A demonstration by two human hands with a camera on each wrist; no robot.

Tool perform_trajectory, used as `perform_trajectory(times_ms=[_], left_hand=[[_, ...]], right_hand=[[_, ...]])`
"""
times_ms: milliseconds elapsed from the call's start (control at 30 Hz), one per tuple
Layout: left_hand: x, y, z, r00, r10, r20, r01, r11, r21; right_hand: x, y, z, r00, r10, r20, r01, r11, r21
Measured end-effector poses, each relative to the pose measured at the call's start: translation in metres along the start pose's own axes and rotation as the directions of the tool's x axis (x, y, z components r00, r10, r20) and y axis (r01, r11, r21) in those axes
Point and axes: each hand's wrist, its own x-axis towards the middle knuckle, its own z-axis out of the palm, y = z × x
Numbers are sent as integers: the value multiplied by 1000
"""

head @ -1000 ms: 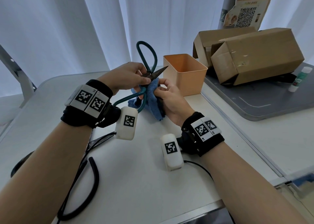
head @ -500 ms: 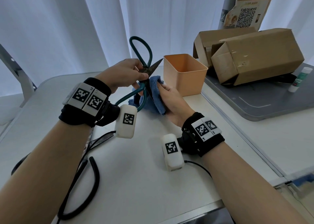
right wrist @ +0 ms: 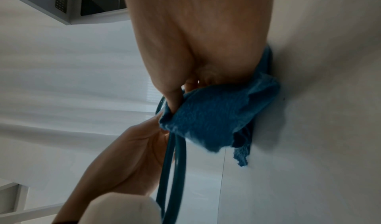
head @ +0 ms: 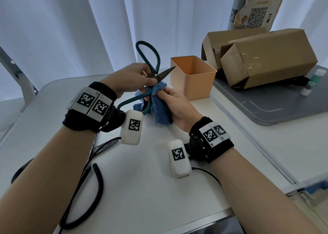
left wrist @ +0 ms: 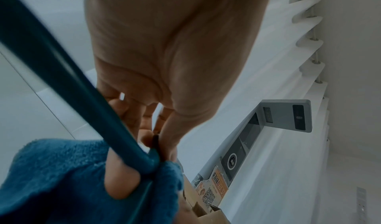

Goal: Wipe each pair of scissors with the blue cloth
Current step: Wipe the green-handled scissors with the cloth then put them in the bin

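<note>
Pinching the green-handled scissors [head: 150, 77] at the pivot, my left hand [head: 131, 79] lifts them at 12 o'clock; my right hand [head: 175, 107] grips the blue cloth [head: 159, 107] around what seems one blade. Wiping is underway; other pairs unseen.

Both forearms reach forward over the white table [head: 142, 189], each wrist wrapped in a black band with coded tags and a white camera pod beneath. The left hand [head: 131, 77], knuckles up, pinches the scissors [head: 154, 74] near the pivot between thumb and curled fingers. Just right of the scissors, the right hand [head: 177, 107], palm turned inward, grips the blue cloth [head: 159, 109] with its fingertips against the teal handle.
</note>
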Motion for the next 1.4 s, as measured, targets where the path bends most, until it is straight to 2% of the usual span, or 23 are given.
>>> perform_trajectory(times_ms=[233, 500, 733, 1000, 1400], left_hand=[[0, 1, -1, 1000, 10, -4, -10, 1000, -4], [0, 0, 0, 1000, 4, -9, -4, 1000, 19], [-1, 2, -1, 1000, 13, -15, -13, 1000, 3], [0, 0, 0, 1000, 11, -18, -10, 1000, 25], [0, 1, 0, 1000, 8, 4, -8, 1000, 11]], right_hand=[[0, 2, 3, 999, -27, -19, 27, 999, 21], [-1, 0, 3, 1000, -12, 23, 13, 999, -42], [1, 4, 3, 998, -51, -27, 50, 998, -27], [1, 1, 0, 1000, -25, -5, 25, 998, -53], [8, 12, -2, 997, -54, -63, 51, 998, -39]])
